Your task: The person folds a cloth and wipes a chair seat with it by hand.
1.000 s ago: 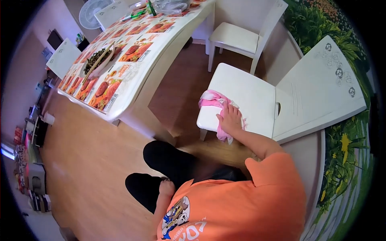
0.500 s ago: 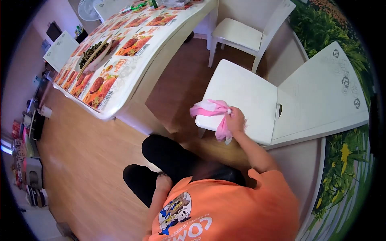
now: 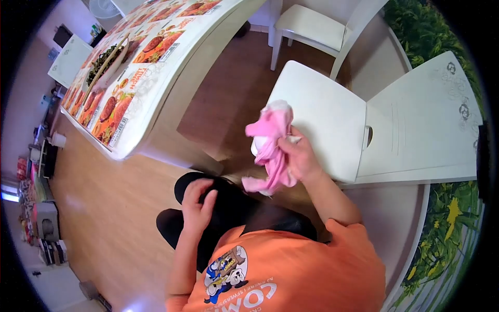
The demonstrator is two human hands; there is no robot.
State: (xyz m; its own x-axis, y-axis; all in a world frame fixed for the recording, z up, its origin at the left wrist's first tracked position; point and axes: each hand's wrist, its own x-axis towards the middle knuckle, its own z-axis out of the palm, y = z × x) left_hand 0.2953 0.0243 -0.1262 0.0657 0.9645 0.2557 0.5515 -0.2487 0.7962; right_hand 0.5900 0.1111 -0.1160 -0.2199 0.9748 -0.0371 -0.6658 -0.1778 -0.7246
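Observation:
A pink and white cloth (image 3: 273, 151) hangs bunched from my right hand (image 3: 301, 157), whose fingers are closed on it. The cloth is raised in front of the near edge of a white chair seat (image 3: 325, 117), and its lower end dangles past that edge. Over my dark-clothed knees is my left hand (image 3: 198, 204), lifted, with the fingers apart and nothing in them. It is to the left of the cloth and does not touch it.
A white table (image 3: 174, 93) with a food-print cover stands at the upper left, bearing a dish of dark greens (image 3: 104, 65) with chopsticks across it. Behind the near chair is a second white chair (image 3: 312, 28). A fan (image 3: 104, 8) shows at the top left.
My right hand has gathered the cloth and lifted it off the chair seat. My left hand has risen from my leg and its fingers have spread. The view has shifted a little.

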